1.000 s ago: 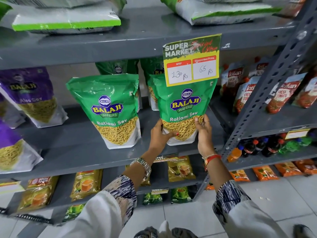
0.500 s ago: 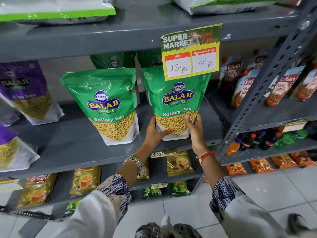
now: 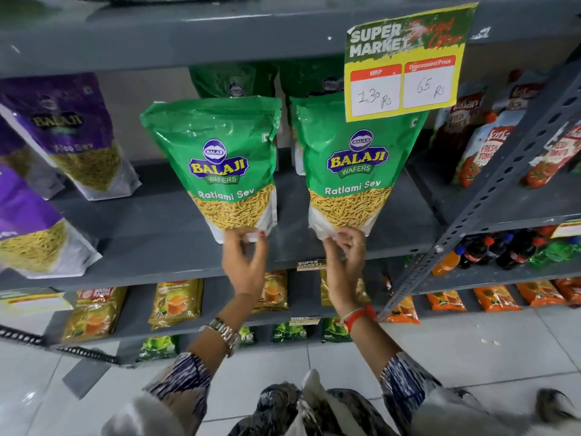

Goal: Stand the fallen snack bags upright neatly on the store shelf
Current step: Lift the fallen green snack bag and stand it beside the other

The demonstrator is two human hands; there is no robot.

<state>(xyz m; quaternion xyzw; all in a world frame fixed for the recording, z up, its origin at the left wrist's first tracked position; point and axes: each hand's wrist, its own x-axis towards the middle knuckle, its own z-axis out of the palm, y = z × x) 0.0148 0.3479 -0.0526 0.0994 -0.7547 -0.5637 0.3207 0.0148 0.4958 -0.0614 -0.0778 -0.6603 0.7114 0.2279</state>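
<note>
Two green Balaji Ratlami Sev bags stand upright side by side near the front of the grey middle shelf (image 3: 176,228). My left hand (image 3: 243,259) pinches the white bottom edge of the left green bag (image 3: 217,165). My right hand (image 3: 344,256) pinches the bottom edge of the right green bag (image 3: 355,171). Two more green bags (image 3: 232,81) stand behind them, mostly hidden. Purple Aloo Sev bags (image 3: 66,133) stand tilted at the left of the same shelf.
A yellow price sign (image 3: 402,61) hangs from the shelf above, over the right bag's top corner. Ketchup pouches (image 3: 484,152) fill the neighbouring rack past a slanted metal upright (image 3: 490,196). Tea packets (image 3: 176,303) and soft-drink bottles (image 3: 515,250) sit on lower shelves.
My left hand left the right green bag and took the bottom of the left green bag. My right hand slid down to the right bag's bottom edge. The view moved closer.
</note>
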